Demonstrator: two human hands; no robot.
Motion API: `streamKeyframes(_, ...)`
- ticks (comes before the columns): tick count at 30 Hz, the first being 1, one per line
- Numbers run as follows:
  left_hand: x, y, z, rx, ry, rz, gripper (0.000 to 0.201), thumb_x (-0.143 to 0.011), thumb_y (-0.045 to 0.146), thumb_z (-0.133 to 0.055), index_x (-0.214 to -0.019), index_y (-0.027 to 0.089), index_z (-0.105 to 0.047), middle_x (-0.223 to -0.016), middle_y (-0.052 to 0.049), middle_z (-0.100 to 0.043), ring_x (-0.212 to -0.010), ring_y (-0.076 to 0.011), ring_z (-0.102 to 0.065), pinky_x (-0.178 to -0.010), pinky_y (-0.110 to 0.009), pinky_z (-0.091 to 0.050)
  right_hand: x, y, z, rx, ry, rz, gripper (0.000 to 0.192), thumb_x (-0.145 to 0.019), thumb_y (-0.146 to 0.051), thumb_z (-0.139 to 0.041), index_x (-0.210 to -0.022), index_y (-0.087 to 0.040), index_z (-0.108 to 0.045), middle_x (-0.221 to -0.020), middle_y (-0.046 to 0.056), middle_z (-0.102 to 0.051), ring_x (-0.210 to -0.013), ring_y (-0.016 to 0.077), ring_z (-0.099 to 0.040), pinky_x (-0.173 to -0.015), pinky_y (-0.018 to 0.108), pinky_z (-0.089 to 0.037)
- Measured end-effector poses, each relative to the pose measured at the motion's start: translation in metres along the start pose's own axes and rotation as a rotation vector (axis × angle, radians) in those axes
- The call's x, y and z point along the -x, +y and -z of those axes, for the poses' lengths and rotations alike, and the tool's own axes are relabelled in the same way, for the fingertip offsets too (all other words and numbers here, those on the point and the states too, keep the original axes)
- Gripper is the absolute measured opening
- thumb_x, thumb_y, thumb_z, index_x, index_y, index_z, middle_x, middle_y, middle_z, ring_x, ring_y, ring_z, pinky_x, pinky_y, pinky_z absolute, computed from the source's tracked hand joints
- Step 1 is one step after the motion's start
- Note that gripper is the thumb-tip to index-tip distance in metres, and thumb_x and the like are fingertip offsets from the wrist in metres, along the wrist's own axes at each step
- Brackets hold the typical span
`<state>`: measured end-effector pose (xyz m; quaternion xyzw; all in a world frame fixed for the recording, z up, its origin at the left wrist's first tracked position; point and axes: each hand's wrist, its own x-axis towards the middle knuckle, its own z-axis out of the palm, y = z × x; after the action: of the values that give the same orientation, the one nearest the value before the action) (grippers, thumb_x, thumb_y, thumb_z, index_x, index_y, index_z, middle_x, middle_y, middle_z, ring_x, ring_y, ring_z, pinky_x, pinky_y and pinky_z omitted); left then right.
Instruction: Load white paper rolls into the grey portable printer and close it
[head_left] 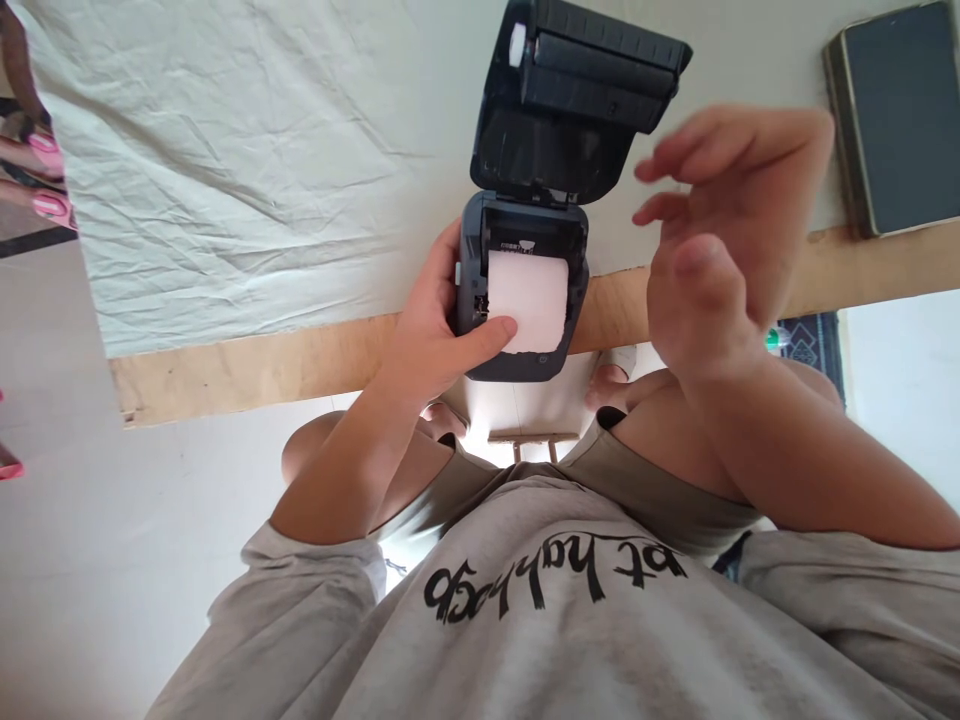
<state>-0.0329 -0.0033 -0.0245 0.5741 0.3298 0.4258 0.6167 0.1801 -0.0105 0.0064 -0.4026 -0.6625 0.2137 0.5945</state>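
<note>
A small black thermal printer (470, 345) has its lid (555, 150) swung up and back on the hinge. Inside its bay lies a white paper roll (534, 290). My left hand (442, 330) grips the printer's left side, the thumb reaching over onto the roll and the other fingers hidden behind the body. Raised in the air to the right of the printer is my right hand (720, 220), slightly blurred. Its fingers are bent and spread apart, touching nothing, with the lid nearest to them.
A pale, wrinkled cloth (247, 170) covers the table, whose wooden edge (247, 370) runs across below the printer. A dark-screened device like a tablet or phone (904, 120) lies at the upper right. Another person's feet in pink sandals (49, 180) show at the far left.
</note>
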Motion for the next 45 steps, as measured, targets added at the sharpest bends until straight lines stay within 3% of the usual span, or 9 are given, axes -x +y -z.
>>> streamKeyframes(2, -0.002, -0.003, 0.001, -0.021, -0.023, -0.023, 0.074, -0.067, 0.037, -0.078, -0.133, 0.03, -0.047, -0.132, -0.007, -0.057, -0.113, -0.0278, -0.063, -0.087, -0.039, -0.058, -0.001, 0.004, 0.001, -0.028, -0.094, -0.109, 0.052, -0.082, -0.062, -0.049, -0.124, -0.034, -0.042, -0.136, 0.002, -0.048, -0.122, 0.0245, -0.053, -0.084, 0.04, -0.049)
streamKeyframes(5, -0.002, -0.005, 0.002, -0.044, -0.011, -0.02, 0.076, -0.063, 0.038, -0.08, -0.131, 0.029, -0.047, -0.13, -0.007, -0.057, -0.108, -0.0268, -0.064, -0.081, -0.036, -0.059, -0.001, 0.005, 0.003, -0.083, -0.178, -0.12, 0.061, -0.081, -0.067, -0.048, -0.133, -0.04, -0.03, -0.142, -0.002, -0.046, -0.133, 0.0239, -0.047, -0.094, 0.04, -0.048)
streamKeyframes(11, 0.004, 0.009, -0.004, -0.016, 0.052, 0.096, 0.06, -0.072, 0.038, -0.075, -0.126, 0.028, -0.052, -0.126, -0.006, -0.058, -0.105, -0.0236, -0.064, -0.082, -0.034, -0.057, 0.002, -0.004, 0.001, -0.151, -0.12, -0.24, 0.034, -0.088, -0.048, -0.051, -0.117, -0.03, -0.056, -0.123, 0.003, -0.059, -0.121, 0.021, -0.055, -0.096, 0.037, -0.048)
streamKeyframes(16, 0.004, 0.016, -0.013, 0.082, 0.06, 0.047, 0.068, -0.065, 0.048, -0.077, -0.125, 0.029, -0.051, -0.117, -0.005, -0.062, -0.099, -0.0227, -0.063, -0.073, -0.03, -0.056, 0.008, -0.001, -0.008, -0.197, -0.409, -0.306, 0.058, -0.085, -0.049, -0.06, -0.134, -0.027, -0.039, -0.122, 0.007, -0.055, -0.104, 0.0186, -0.061, -0.085, 0.036, -0.057)
streamKeyframes(26, 0.002, 0.012, -0.013, 0.201, 0.107, 0.066, 0.044, -0.076, 0.036, -0.073, -0.116, 0.031, -0.056, -0.095, 0.0, -0.062, -0.079, -0.0125, -0.062, -0.061, -0.022, -0.053, 0.012, 0.007, -0.015, -0.148, -0.413, -0.254, 0.064, -0.08, -0.046, -0.067, -0.133, -0.029, -0.036, -0.115, 0.004, -0.053, -0.09, 0.0155, -0.058, -0.071, 0.03, -0.056)
streamKeyframes(32, -0.001, 0.017, -0.016, 0.247, 0.153, 0.093, 0.035, -0.083, 0.05, -0.06, -0.109, 0.027, -0.061, -0.094, -0.003, -0.064, -0.095, -0.0212, -0.067, -0.067, -0.032, -0.056, 0.012, 0.007, -0.014, -0.112, -0.428, -0.309, 0.065, -0.082, -0.05, -0.064, -0.135, -0.032, -0.033, -0.118, 0.003, -0.055, -0.086, 0.0138, -0.06, -0.065, 0.027, -0.056)
streamKeyframes(37, -0.001, 0.015, -0.013, 0.236, 0.227, 0.19, 0.053, -0.091, 0.065, -0.035, -0.095, 0.023, -0.067, -0.1, -0.005, -0.069, -0.115, -0.0277, -0.063, -0.093, -0.045, -0.055, 0.009, 0.004, -0.009, -0.096, -0.412, -0.252, 0.062, -0.085, -0.05, -0.06, -0.137, -0.029, -0.035, -0.132, 0.007, -0.05, -0.108, 0.0201, -0.06, -0.09, 0.037, -0.057)
streamKeyframes(41, -0.001, 0.011, -0.01, 0.233, 0.213, 0.217, 0.053, -0.091, 0.065, -0.035, -0.097, 0.023, -0.068, -0.095, -0.005, -0.069, -0.112, -0.0273, -0.065, -0.089, -0.044, -0.057, 0.007, 0.001, -0.003, 0.04, -0.435, -0.174, 0.058, -0.088, -0.039, -0.056, -0.141, -0.032, -0.035, -0.143, 0.006, -0.045, -0.123, 0.0241, -0.053, -0.108, 0.047, -0.048)
streamKeyframes(45, -0.001, 0.011, -0.011, 0.268, 0.178, 0.188, 0.05, -0.093, 0.061, -0.036, -0.091, 0.022, -0.069, -0.087, -0.004, -0.068, -0.109, -0.0261, -0.066, -0.084, -0.04, -0.058, 0.007, -0.002, -0.002, 0.034, -0.454, -0.174, 0.061, -0.086, -0.035, -0.057, -0.142, -0.032, -0.034, -0.14, 0.006, -0.048, -0.123, 0.0237, -0.054, -0.106, 0.045, -0.05)
